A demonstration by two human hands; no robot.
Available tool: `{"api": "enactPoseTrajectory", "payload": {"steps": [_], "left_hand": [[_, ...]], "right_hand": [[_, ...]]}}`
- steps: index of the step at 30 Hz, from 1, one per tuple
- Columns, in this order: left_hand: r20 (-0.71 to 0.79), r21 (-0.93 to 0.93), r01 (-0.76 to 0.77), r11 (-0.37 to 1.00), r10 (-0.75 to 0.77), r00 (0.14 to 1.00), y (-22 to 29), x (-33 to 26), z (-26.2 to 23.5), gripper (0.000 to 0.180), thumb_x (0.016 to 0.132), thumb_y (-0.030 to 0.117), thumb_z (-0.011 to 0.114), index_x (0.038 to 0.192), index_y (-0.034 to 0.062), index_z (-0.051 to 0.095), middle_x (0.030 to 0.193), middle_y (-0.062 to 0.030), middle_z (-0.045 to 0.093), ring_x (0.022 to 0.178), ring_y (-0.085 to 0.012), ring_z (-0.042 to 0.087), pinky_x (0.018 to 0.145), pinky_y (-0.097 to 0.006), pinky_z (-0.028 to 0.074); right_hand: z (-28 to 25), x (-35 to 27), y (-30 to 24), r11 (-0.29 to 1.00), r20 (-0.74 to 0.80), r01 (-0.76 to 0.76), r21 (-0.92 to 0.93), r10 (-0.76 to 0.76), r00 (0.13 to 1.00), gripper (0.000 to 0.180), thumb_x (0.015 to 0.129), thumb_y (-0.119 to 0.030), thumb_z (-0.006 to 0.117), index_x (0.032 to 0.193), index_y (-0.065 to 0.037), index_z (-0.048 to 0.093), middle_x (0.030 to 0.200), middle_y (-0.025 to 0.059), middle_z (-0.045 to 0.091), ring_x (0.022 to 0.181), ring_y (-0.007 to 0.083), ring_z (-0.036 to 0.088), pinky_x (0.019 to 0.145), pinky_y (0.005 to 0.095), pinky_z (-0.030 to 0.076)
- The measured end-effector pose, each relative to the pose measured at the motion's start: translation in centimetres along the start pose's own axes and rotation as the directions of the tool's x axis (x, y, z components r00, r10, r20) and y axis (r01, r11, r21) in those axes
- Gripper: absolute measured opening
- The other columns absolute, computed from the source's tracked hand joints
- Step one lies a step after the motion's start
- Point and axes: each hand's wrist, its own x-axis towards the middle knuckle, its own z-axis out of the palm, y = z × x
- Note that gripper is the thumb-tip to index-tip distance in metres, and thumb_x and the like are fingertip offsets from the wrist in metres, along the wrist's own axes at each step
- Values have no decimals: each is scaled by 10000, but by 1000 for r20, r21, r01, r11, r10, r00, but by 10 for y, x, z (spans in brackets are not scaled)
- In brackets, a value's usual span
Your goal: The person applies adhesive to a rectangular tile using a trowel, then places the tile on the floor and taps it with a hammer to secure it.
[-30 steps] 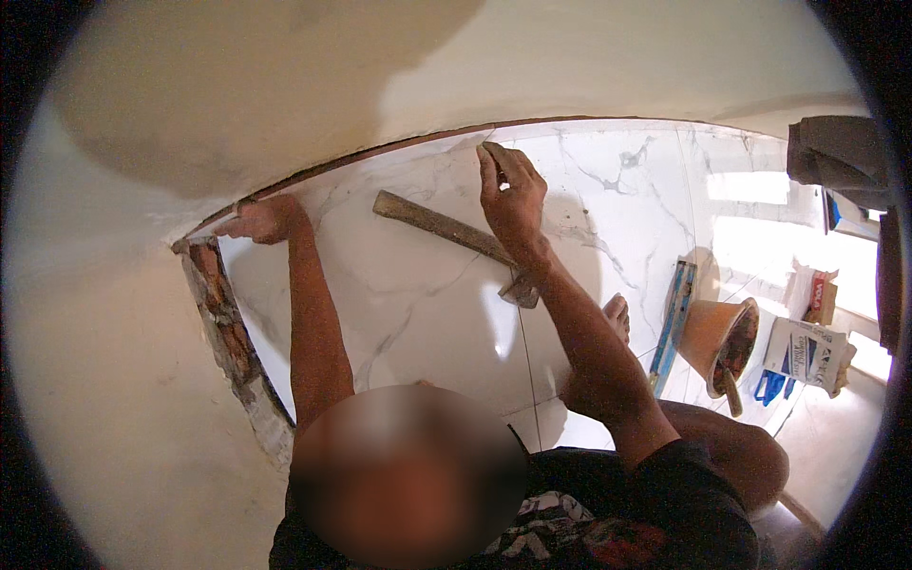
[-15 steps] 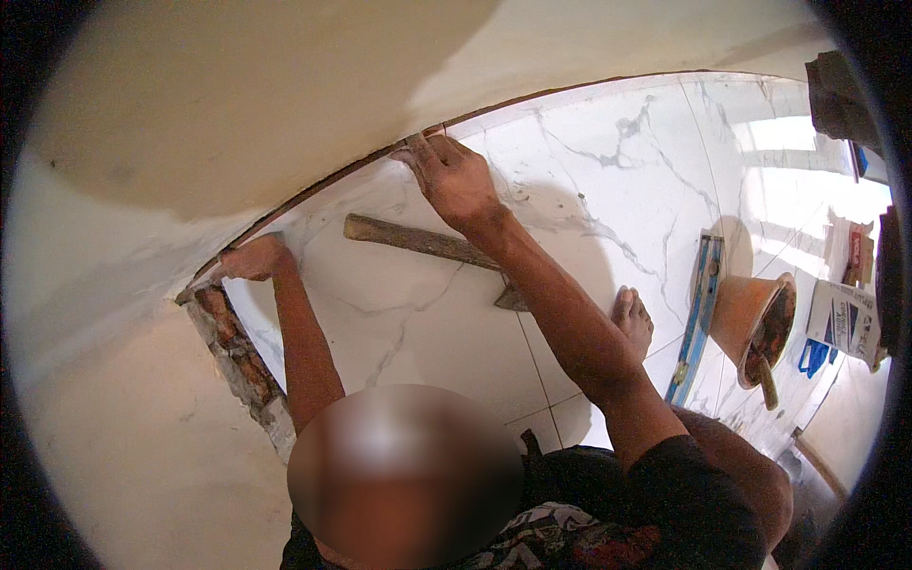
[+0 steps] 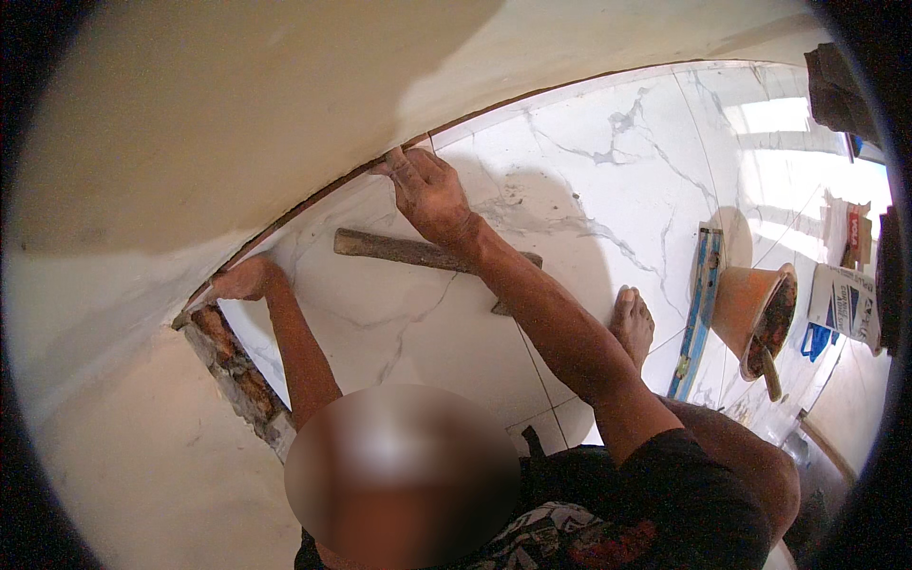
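Observation:
A marbled white skirting tile (image 3: 328,206) stands along the foot of the wall, with a dark brown gap above its top edge. My right hand (image 3: 429,198) grips that top edge near a joint, fingers bent over it. At the tile's other end, by the wall corner, my left hand (image 3: 245,278) is closed on it; its fingertips are partly hidden. Beneath my right forearm lies a hammer with a rough wooden handle (image 3: 385,247); the forearm covers part of it.
Exposed brick (image 3: 228,356) shows at the left wall's base. On the right are a blue spirit level (image 3: 698,313), an orange-brown bucket (image 3: 746,309) with a tool handle sticking out, and a white printed carton (image 3: 841,309). My bare foot (image 3: 632,323) rests on the marbled floor tiles.
My right hand has slid slightly left along the tile's top edge. My left hand stays at the corner end. The whole view has shifted a little.

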Motion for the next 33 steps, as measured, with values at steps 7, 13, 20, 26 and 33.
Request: {"api": "enactPoseTrajectory", "payload": {"steps": [7, 13, 20, 26, 33], "left_hand": [[5, 34, -30, 999, 30, 1000, -7, 3, 4, 438, 881, 224, 631, 1195, -67, 539, 1408, -335, 366, 1228, -440, 507, 868, -508, 571], [1, 62, -67, 996, 67, 998, -12, 6, 9, 437, 878, 230, 633, 1190, -62, 542, 1401, -326, 380, 1226, -432, 510, 868, -507, 571], [3, 138, -96, 986, 96, 995, -18, 9, 7, 434, 876, 237, 635, 1184, -56, 547, 1393, -316, 396, 1223, -422, 514, 868, -505, 571], [5, 189, -115, 975, 116, 993, -27, 11, 8, 433, 874, 243, 636, 1179, -51, 550, 1386, -307, 409, 1221, -414, 518, 869, -504, 570], [20, 296, -143, 945, 143, 989, -30, 15, 7, 431, 871, 250, 638, 1173, -46, 554, 1378, -296, 425, 1218, -405, 521, 869, -502, 570]], "right_hand": [[0, 0, 1, 997, -42, 58, 41, -56, 998, 587, 770, 93, 650, 1317, 71, 438, 930, 177, 633, 876, 351, 633, 735, 471, 571], [4, 1, -3, 997, -78, 34, 72, -28, 997, 613, 753, 120, 637, 1329, 71, 431, 944, 179, 622, 804, 348, 641, 693, 445, 575], [6, 1, -2, 996, -86, 33, 77, -26, 996, 720, 739, 120, 655, 1396, 66, 366, 932, 188, 620, 819, 331, 653, 684, 431, 581], [19, -3, 2, 992, -93, 20, 128, -8, 996, 643, 722, 102, 668, 1311, 130, 413, 914, 187, 615, 817, 338, 655, 688, 414, 585], [10, 0, -7, 994, -120, -14, 110, 27, 992, 609, 702, 55, 644, 1270, 131, 438, 912, 203, 598, 806, 367, 636, 655, 435, 565]]}}
